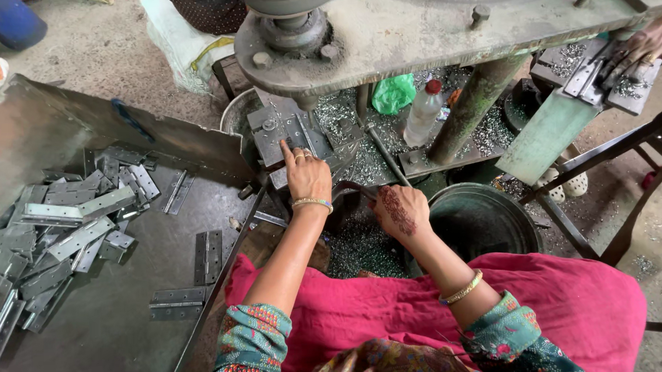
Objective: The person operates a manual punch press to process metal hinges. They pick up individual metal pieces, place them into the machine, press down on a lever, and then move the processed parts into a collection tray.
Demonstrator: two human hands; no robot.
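My left hand (306,176) rests on the press bed, its forefinger pressing a grey metal hinge (289,136) that lies under the ram of the press (296,33). My right hand (401,209) is closed around the lower end of a dark metal lever (385,155) beside the press column (471,104). Both wrists wear bangles. A pink cloth (394,308) covers my lap.
A heap of several grey hinges (61,225) lies on a metal tray (131,332) at left, with loose ones (207,256) nearer me. A round metal tub (482,221) stands at right. A plastic bottle (424,113) and metal shavings sit on the bed. Another person's hand (645,47) works at top right.
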